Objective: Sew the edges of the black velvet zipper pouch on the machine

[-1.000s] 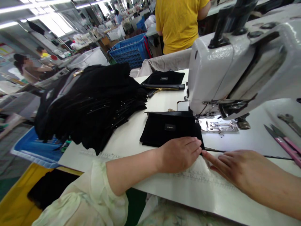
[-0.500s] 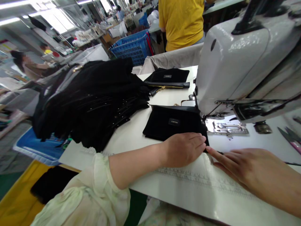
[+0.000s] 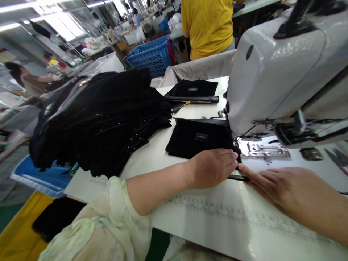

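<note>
A black fabric pouch (image 3: pixel 187 136) with a small name label lies flat on the sewing machine's bed, its right edge at the presser foot. My left hand (image 3: pixel 213 168) rests flat over the pouch's near right corner, fingers outstretched and close together. My right hand (image 3: pixel 280 185) has its fingertips at that same corner and pinches the pouch's dark edge; part of this grip is hidden. The fingertips of both hands almost touch. The white sewing machine (image 3: pixel 261 79) stands over the pouch's right side, and its needle area is partly hidden.
A large heap of black pieces (image 3: pixel 100 116) hangs over the table's left side, above a blue crate (image 3: pixel 38 177). Behind the pouch lie another labelled black piece (image 3: pixel 201 86) and a zipper strip (image 3: pixel 198 99). Scissors (image 3: pixel 338 159) lie at right. A person in yellow (image 3: pixel 208 27) stands beyond.
The pouch and both hands have shifted slightly away from me along the machine. More of a dark strip now shows below my left fingers. A lever on the machine head has changed position.
</note>
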A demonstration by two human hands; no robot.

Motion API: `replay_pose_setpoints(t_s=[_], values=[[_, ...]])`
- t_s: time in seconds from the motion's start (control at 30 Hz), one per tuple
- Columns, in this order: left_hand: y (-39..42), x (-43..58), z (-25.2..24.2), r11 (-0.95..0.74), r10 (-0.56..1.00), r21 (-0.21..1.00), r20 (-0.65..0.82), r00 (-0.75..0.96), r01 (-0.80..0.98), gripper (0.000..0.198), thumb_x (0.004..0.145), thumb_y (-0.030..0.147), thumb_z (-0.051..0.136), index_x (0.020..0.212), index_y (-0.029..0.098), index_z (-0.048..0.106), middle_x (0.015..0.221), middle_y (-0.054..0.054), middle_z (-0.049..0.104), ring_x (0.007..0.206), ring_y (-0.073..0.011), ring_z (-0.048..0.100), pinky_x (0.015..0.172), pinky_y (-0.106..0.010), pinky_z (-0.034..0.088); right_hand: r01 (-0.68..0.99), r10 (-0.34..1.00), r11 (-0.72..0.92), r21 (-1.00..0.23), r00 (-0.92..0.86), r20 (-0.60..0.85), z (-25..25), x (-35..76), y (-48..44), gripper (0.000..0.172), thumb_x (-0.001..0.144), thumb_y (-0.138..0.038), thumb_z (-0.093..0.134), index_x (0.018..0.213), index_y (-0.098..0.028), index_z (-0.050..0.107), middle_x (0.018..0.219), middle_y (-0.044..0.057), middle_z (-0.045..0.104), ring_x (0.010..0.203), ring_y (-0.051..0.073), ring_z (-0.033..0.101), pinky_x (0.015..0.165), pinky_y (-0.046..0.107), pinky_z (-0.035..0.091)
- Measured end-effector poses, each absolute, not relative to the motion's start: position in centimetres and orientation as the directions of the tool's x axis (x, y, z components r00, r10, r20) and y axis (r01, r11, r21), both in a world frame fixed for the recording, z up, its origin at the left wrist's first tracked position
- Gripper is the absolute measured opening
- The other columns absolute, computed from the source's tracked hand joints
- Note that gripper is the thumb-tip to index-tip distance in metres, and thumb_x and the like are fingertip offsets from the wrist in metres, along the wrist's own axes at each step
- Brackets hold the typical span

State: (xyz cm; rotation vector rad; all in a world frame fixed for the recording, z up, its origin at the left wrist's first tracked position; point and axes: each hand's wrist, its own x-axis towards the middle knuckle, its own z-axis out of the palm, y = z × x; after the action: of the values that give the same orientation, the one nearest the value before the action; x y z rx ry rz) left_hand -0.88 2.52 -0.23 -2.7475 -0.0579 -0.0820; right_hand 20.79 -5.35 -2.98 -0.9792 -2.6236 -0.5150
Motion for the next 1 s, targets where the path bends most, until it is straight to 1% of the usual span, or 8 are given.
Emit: replay_pose_setpoints(t_s=[0.1, 0.23, 0.37, 0.47, 0.63, 0.77, 0.87, 1.0], values=[[3.0, -0.8, -0.3, -0.933, 0.041, -0.355, 0.061, 0.997, 0.06, 0.03, 0.098, 0.016, 0.044, 0.114, 0.008, 0.068, 0.123, -0.011, 0.069, 0.119, -0.0166, 0.06, 0.111, -0.026, 0.041, 0.706, 0.597, 0.675, 0.216, -0.694, 0.401, -3.0, 20.7, -5.1, 0.045, 0.083, 0.004, 0.036, 0.115, -0.006, 0.066, 0.053, -0.001, 0.055, 0.041, 0.015, 0.054, 0.039, 0.033, 0.032], [3.6, -0.5, -0.2, -0.95, 0.094, -0.292, 0.055, 0.994, 0.106, 0.025, 0.098, 0.015, 0.047, 0.111, 0.008, 0.066, 0.115, -0.012, 0.069, 0.11, -0.016, 0.062, 0.103, -0.026, 0.046, 0.737, 0.628, 0.654, 0.172, -0.655, 0.42, -3.1, 20.6, -4.7, 0.037, 0.098, -0.011, 0.033, 0.113, -0.008, 0.067, 0.055, 0.0, 0.06, 0.04, 0.014, 0.054, 0.037, 0.033, 0.029], [4.1, -0.1, 0.3, -0.958, 0.114, -0.258, 0.049, 0.992, 0.123, 0.022, 0.097, 0.015, 0.048, 0.104, 0.009, 0.068, 0.101, -0.009, 0.07, 0.093, -0.0156, 0.063, 0.092, -0.025, 0.049, 0.763, 0.658, 0.636, 0.118, -0.616, 0.434, -3.4, 20.6, -4.2, 0.051, 0.106, -0.029, 0.022, 0.113, -0.01, 0.068, 0.059, 0.001, 0.065, 0.037, 0.013, 0.054, 0.035, 0.031, 0.029], [4.6, 0.1, 0.5, -0.954, 0.112, -0.278, 0.028, 0.993, 0.115, 0.021, 0.096, 0.015, 0.05, 0.105, 0.01, 0.069, 0.101, -0.007, 0.07, 0.092, -0.0163, 0.063, 0.091, -0.025, 0.049, 0.773, 0.662, 0.629, 0.083, -0.588, 0.464, -3.7, 20.6, -3.8, 0.058, 0.106, -0.035, 0.017, 0.112, -0.01, 0.069, 0.056, -0.001, 0.064, 0.038, 0.013, 0.056, 0.033, 0.029, 0.03], [5.4, -0.3, 0.1, -0.945, 0.086, -0.315, 0.015, 0.996, 0.086, 0.025, 0.099, 0.016, 0.047, 0.113, 0.011, 0.067, 0.109, -0.007, 0.072, 0.1, -0.0146, 0.065, 0.097, -0.024, 0.048, 0.781, 0.662, 0.619, 0.089, -0.578, 0.477, -3.8, 20.5, -3.7, 0.057, 0.106, -0.035, 0.018, 0.111, -0.009, 0.069, 0.053, -0.002, 0.062, 0.037, 0.014, 0.056, 0.031, 0.031, 0.026], [5.7, -0.8, -0.6, -0.933, 0.05, -0.352, 0.063, 0.997, 0.07, 0.027, 0.1, 0.014, 0.044, 0.113, 0.016, 0.068, 0.116, -0.004, 0.072, 0.111, -0.0132, 0.063, 0.102, -0.025, 0.046, 0.765, 0.64, 0.634, 0.117, -0.603, 0.476, -4.3, 20.7, -3.8, 0.054, 0.107, -0.033, 0.021, 0.113, -0.007, 0.068, 0.059, 0.0, 0.064, 0.041, 0.013, 0.057, 0.036, 0.029, 0.032], [5.7, -0.9, -0.7, -0.935, 0.045, -0.346, 0.086, 0.995, 0.073, 0.028, 0.1, 0.015, 0.044, 0.113, 0.014, 0.068, 0.115, -0.006, 0.072, 0.111, -0.0142, 0.064, 0.103, -0.026, 0.047, 0.75, 0.623, 0.649, 0.126, -0.619, 0.478, -4.8, 20.8, -3.8, 0.052, 0.107, -0.031, 0.022, 0.113, -0.006, 0.067, 0.06, 0.001, 0.064, 0.043, 0.013, 0.058, 0.039, 0.029, 0.031], [5.7, -0.5, -0.1, -0.948, 0.085, -0.307, 0.016, 0.996, 0.086, 0.026, 0.099, 0.015, 0.047, 0.113, 0.012, 0.068, 0.115, -0.007, 0.071, 0.108, -0.0151, 0.064, 0.101, -0.026, 0.048, 0.759, 0.626, 0.641, 0.113, -0.602, 0.495, -4.9, 20.8, -3.9, 0.05, 0.107, -0.03, 0.022, 0.113, -0.006, 0.066, 0.057, -0.001, 0.061, 0.043, 0.013, 0.057, 0.037, 0.03, 0.025]])
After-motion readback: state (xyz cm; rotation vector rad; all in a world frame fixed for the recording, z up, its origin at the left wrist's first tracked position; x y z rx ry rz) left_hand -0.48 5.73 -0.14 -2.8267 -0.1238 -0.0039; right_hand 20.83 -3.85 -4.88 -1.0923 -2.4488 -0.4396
